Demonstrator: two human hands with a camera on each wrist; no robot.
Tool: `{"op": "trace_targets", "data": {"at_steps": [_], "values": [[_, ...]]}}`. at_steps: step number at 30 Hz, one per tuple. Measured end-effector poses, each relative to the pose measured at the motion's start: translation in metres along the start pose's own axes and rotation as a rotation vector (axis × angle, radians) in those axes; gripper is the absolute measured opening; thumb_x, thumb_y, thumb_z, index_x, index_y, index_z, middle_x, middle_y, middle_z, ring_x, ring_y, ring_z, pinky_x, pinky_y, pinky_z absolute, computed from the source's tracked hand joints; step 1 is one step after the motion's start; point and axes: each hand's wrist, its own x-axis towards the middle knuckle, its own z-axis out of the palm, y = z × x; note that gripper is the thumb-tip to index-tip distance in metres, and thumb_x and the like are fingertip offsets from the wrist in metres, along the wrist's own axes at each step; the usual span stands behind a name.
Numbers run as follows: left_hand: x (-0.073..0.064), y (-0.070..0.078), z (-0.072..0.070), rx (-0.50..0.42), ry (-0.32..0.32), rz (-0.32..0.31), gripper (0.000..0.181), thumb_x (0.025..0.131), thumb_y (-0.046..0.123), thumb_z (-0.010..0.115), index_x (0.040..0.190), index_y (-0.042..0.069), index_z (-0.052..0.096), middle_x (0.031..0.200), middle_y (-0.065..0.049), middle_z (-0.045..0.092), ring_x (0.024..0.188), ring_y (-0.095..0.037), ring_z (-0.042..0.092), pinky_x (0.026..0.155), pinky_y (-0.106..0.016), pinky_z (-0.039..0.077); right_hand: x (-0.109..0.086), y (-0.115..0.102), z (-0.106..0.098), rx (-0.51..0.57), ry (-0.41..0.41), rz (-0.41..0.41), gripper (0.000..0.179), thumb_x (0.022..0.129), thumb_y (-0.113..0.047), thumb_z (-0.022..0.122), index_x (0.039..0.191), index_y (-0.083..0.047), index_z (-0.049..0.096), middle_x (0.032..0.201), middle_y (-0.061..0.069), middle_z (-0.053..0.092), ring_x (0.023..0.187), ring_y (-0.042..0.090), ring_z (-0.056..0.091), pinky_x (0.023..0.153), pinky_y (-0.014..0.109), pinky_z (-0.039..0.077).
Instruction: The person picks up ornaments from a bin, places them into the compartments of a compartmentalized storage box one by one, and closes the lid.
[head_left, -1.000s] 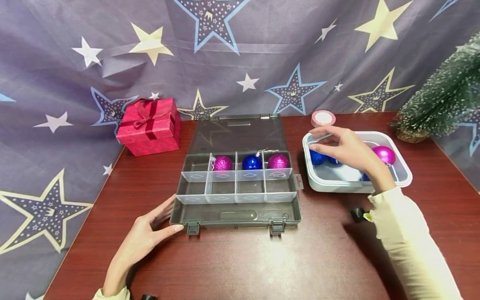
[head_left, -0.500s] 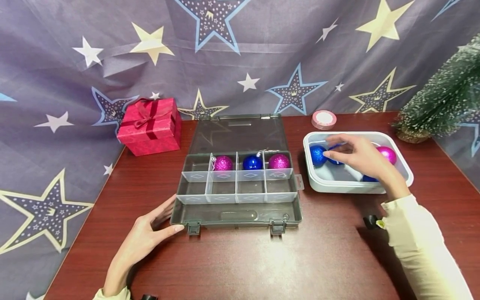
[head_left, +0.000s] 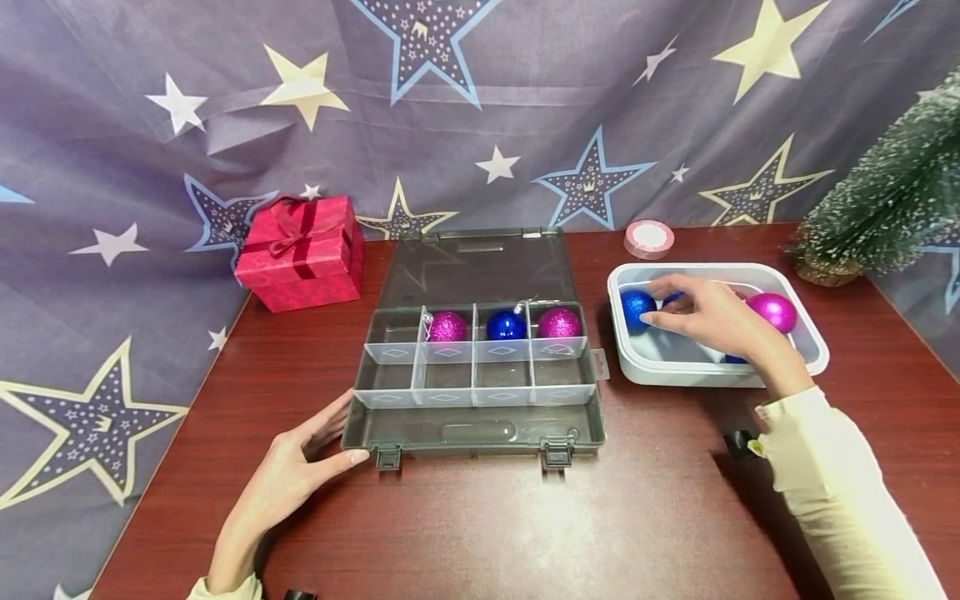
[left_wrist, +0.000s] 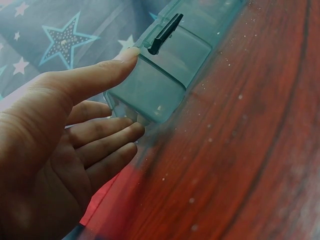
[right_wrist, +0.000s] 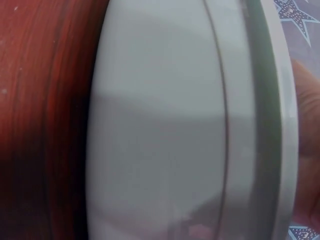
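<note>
Leftward, the left hand (head_left: pixel 281 475), fingers nearly straight and gripping nothing, touches the near left corner of the box (head_left: pixel 480 430) on the table (head_left: pixel 465 533). The right hand (head_left: pixel 708 315), partly bent, reaches into the tub (head_left: pixel 693 375), thumb and fingers at the glittery blue ball (head_left: pixel 634 310); whether it grips, I cannot tell.

Wears pale, creamy yellow long sleeves: on the right, a loose sleeve (head_left: pixel 832 475) creased along its length, narrowing to a slightly gathered cuff (head_left: pixel 793 406); on the left, just a short strip of matching fabric (head_left: pixel 227 588), cut off by the lower edge. Bears a small black fitting (head_left: pixel 738 444) with a yellow-green spot (head_left: pixel 756 448) beside the right cuff, and a dark piece (head_left: pixel 300 595), mostly cropped, near the left one. Has a bare left hand (head_left: pixel 281 475) and right hand (head_left: pixel 708 317), with slim fingers (left_wrist: pixel 112 147)
</note>
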Motion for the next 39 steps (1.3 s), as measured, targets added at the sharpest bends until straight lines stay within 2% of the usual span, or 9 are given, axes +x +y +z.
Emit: {"op": "trace_targets", "data": {"at_steps": [3, 8, 13, 26, 33, 39], "values": [[0.000, 0.000, 0.000, -0.007, -0.001, 0.002, 0.076, 0.091, 0.014, 0.083, 0.157, 0.019, 0.047, 0.138, -0.009, 0.065, 0.123, -0.012, 0.063, 0.099, -0.015, 0.047, 0.001, 0.001, 0.001, -0.010, -0.011, 0.007, 0.050, 0.096, -0.026, 0.077, 0.135, 0.002, 0.063, 0.129, 0.022, 0.067, 0.109, 0.035, 0.070, 0.087, 0.030, 0.052], [0.000, 0.000, 0.000, 0.000, -0.003, 0.001, 0.076, 0.091, 0.015, 0.083, 0.157, 0.018, 0.047, 0.138, -0.008, 0.065, 0.123, -0.012, 0.064, 0.099, -0.015, 0.047, 0.005, 0.002, 0.003, -0.031, -0.032, 0.020, 0.052, 0.096, -0.026, 0.077, 0.136, 0.004, 0.061, 0.132, 0.024, 0.065, 0.109, 0.038, 0.069, 0.092, 0.052, 0.053], [-0.001, 0.000, 0.000, 0.013, 0.001, -0.004, 0.076, 0.091, 0.016, 0.083, 0.157, 0.019, 0.047, 0.137, -0.008, 0.065, 0.122, -0.012, 0.064, 0.099, -0.015, 0.047, 0.010, 0.003, 0.003, -0.059, -0.061, 0.024, 0.057, 0.096, -0.030, 0.077, 0.137, 0.005, 0.059, 0.133, 0.030, 0.061, 0.111, 0.043, 0.066, 0.094, 0.061, 0.050], [0.000, 0.000, -0.001, 0.011, -0.003, -0.016, 0.077, 0.090, 0.017, 0.084, 0.158, 0.017, 0.046, 0.138, -0.008, 0.065, 0.123, -0.010, 0.063, 0.100, -0.015, 0.047, 0.019, 0.003, 0.012, -0.098, -0.068, 0.029, 0.057, 0.097, -0.025, 0.075, 0.138, 0.008, 0.054, 0.132, 0.035, 0.059, 0.121, 0.050, 0.057, 0.102, 0.064, 0.044], [-0.001, 0.000, 0.000, 0.005, -0.003, -0.006, 0.077, 0.090, 0.016, 0.084, 0.157, 0.016, 0.047, 0.138, -0.008, 0.065, 0.122, -0.012, 0.064, 0.099, -0.016, 0.048, 0.022, 0.003, 0.016, -0.102, -0.038, 0.005, 0.055, 0.096, -0.022, 0.077, 0.134, 0.011, 0.055, 0.127, 0.038, 0.060, 0.118, 0.052, 0.059, 0.099, 0.064, 0.047], [0.000, -0.001, 0.000, 0.000, -0.004, -0.001, 0.077, 0.090, 0.015, 0.084, 0.157, 0.017, 0.047, 0.138, -0.008, 0.065, 0.123, -0.013, 0.064, 0.100, -0.017, 0.048, 0.021, 0.004, 0.017, -0.111, -0.044, 0.016, 0.057, 0.096, -0.023, 0.077, 0.135, 0.011, 0.054, 0.128, 0.038, 0.060, 0.118, 0.053, 0.058, 0.100, 0.065, 0.045]]}}
